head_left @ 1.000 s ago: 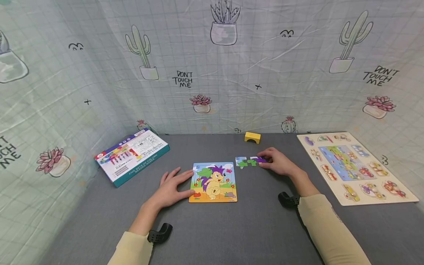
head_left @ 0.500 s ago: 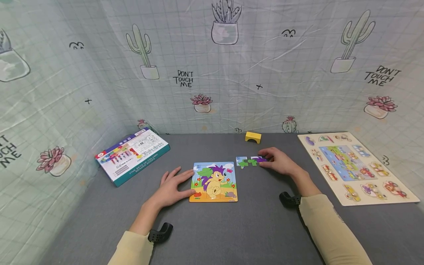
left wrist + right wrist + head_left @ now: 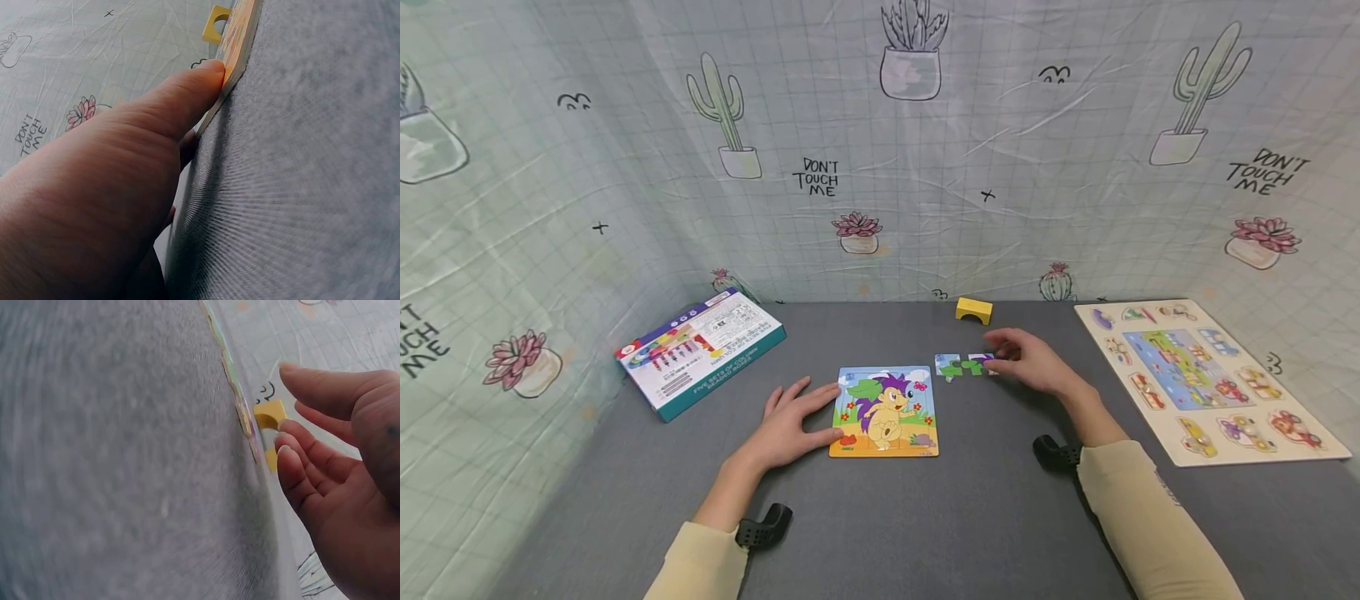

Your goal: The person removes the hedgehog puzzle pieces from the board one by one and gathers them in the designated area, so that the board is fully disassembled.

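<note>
In the head view a square hedgehog jigsaw puzzle (image 3: 886,417) lies flat on the grey table. My left hand (image 3: 787,427) rests at its left side, thumb and index finger touching that edge; in the left wrist view the straight thumb (image 3: 187,94) lies against the board's rim. Beyond the puzzle's top right corner lie loose jigsaw pieces, one blue and green (image 3: 948,365) and one green, white and purple (image 3: 976,364). My right hand (image 3: 1032,362) hovers over the right end of these pieces. In the right wrist view its thumb and fingers are apart, with nothing between them.
A yellow arch block (image 3: 973,311) stands behind the pieces, near the back curtain. A beaded-toy box (image 3: 700,352) lies at the left. On the right is a large wooden picture board (image 3: 1157,429). Patterned curtain (image 3: 925,167) surrounds the table's back and sides.
My right hand has come off the purple-marked piece and lifted slightly, its thumb and fingers now apart. My left hand stays at the puzzle's edge.
</note>
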